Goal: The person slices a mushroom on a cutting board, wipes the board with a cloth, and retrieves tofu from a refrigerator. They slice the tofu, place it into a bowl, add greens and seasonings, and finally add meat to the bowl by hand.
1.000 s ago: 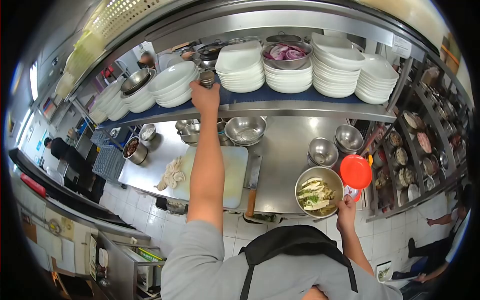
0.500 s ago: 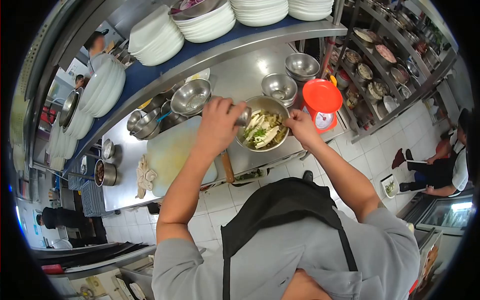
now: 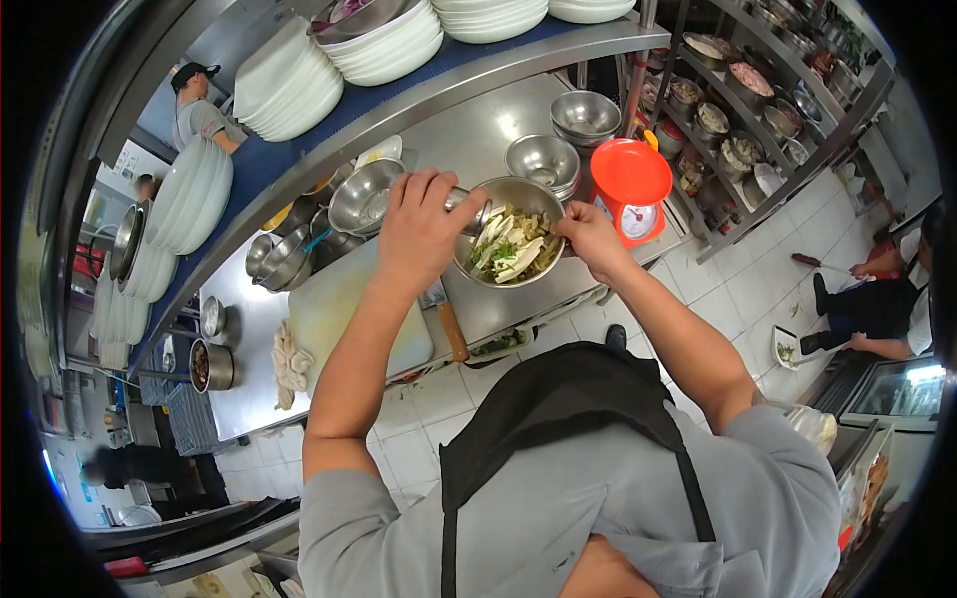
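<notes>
My left hand is wrapped round a small metal cup, tipped sideways at the left rim of a steel mixing bowl. My right hand pinches the bowl's right rim. Inside lie pale strips, chopped green herbs and olive-brown chunks. Whether anything is leaving the cup cannot be made out. Below my left hand, a knife with a wooden handle rests beside the cutting board.
An orange kitchen scale stands right of the bowl, with stacked steel bowls behind. More bowls and a crumpled cloth are to the left. A shelf of white dishes overhangs the counter. A person holds a dustpan at right.
The view has shifted slightly, so the counter items sit a little further left. My left hand still tips the cup at the bowl, and my right hand keeps its grip on the rim.
</notes>
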Demonstrator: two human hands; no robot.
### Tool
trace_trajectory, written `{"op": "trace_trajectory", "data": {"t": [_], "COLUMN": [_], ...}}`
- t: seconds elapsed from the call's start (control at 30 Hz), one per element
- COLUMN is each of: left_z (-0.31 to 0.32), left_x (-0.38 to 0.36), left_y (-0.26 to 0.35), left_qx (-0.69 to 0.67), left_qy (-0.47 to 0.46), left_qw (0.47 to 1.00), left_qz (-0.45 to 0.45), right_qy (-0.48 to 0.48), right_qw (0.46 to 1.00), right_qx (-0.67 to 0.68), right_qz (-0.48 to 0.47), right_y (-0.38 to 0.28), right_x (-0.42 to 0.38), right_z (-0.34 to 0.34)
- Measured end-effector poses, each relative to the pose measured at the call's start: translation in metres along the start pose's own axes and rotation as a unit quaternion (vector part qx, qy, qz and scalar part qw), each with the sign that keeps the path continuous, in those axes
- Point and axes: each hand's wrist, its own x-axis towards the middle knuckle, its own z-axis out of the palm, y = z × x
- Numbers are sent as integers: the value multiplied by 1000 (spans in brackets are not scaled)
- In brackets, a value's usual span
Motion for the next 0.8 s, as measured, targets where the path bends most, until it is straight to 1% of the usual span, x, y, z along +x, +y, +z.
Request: {"op": "trace_trajectory", "data": {"t": [0.13, 0.23, 0.33, 0.43, 0.53, 0.63, 0.73, 0.8], "left_z": [8, 3, 11, 13, 17, 9, 9, 11], "left_x": [-1, 3, -3, -6, -9, -5, -5, -7], "left_y": [-2, -4, -7, -6, -3, -1, 6, 3], "left_qx": [-9, 11, 8, 9, 16, 15, -23, -14], "left_qy": [-14, -23, -34, -40, -24, -52, -29, -66], "left_qw": [999, 1000, 999, 999, 999, 998, 992, 994], "left_qz": [27, -3, -17, -11, -45, -42, -118, -88], "right_qy": [-16, -26, -27, -34, -36, -41, -47, -49], "right_qw": [1000, 999, 999, 999, 998, 999, 999, 999], "right_qx": [-5, 11, 13, 24, 32, 16, 5, -1], "right_qz": [26, 26, 37, 32, 37, 22, 19, 6], "right_y": [6, 8, 3, 5, 1, 6, 7, 8], "right_x": [5, 7, 5, 7, 3, 5, 4, 3], "right_z": [0, 3, 6, 6, 8, 6, 6, 6]}}
